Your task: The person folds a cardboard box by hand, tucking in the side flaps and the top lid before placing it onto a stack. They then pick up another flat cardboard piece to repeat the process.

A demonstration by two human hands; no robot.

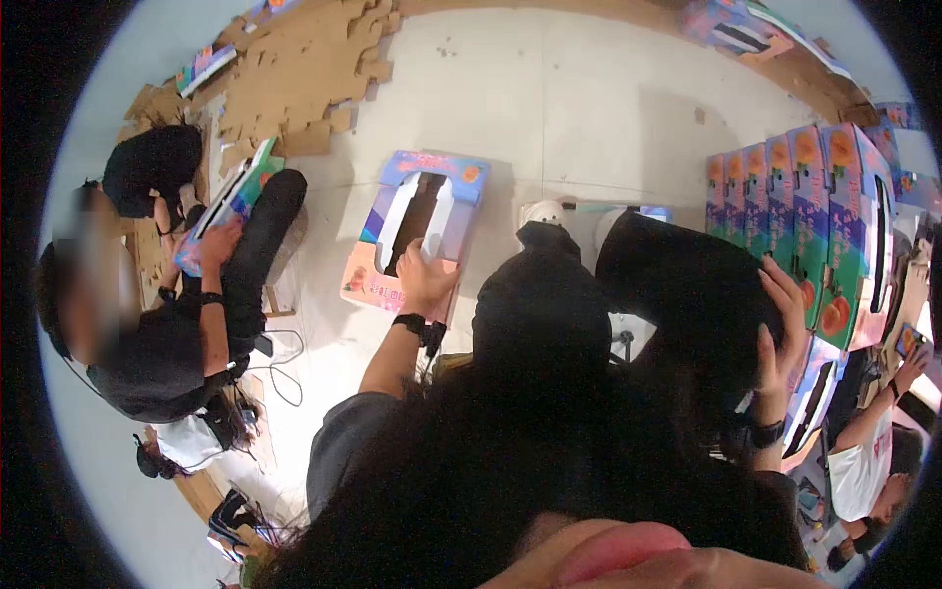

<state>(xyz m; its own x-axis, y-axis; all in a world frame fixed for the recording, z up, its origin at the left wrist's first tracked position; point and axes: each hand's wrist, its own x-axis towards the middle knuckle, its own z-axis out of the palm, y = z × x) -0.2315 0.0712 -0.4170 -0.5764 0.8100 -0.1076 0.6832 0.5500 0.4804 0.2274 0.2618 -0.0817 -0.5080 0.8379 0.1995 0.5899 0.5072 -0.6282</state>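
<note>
A colourful printed cardboard box [453, 221] with a long cut-out in its top is in front of me on the pale floor, left of my knees. My left hand [424, 280] grips its near right part, fingers curled at the edge of the cut-out. The box's inside looks dark, and I cannot make out what it holds. My right hand [782, 329] rests on the side of my bent, black-clad leg [687, 285], its fingers stretched and holding nothing. Close by that hand stands a row of similar boxes [842, 236].
At left, a seated person [147, 353] holds another printed box [231, 201]; a second person [152, 167] crouches beyond. Flat brown cardboard pieces [294, 74] lie at the upper left. A cable [285, 378] curls on the floor. Another person [863, 471] is at the far right.
</note>
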